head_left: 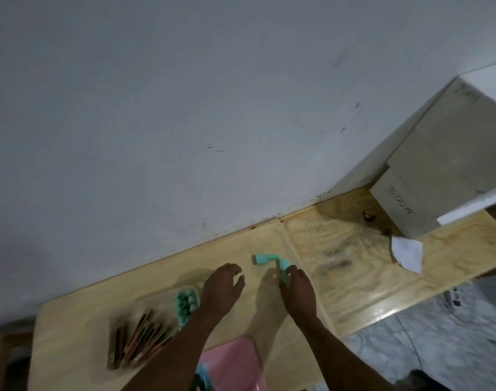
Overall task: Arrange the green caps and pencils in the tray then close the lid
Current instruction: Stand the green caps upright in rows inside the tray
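A clear tray [145, 325] lies on the wooden table at the lower left, with several pencils [136, 344] in its long part and several green caps [185, 303] in its end compartment. More green caps [262, 259] lie loose on the table near the wall. My right hand [296, 289] pinches one green cap [284, 273] next to another loose cap [283, 263]. My left hand [221, 286] hovers beside the tray's cap compartment with curled, parted fingers and holds nothing.
A pink lid [229, 362] lies at the near edge below my arms. Cardboard boxes [438, 165] stand at the back right against the grey wall [184, 108]. A white paper scrap [407, 253] rests near the boxes. Tiled floor [438, 334] shows to the right.
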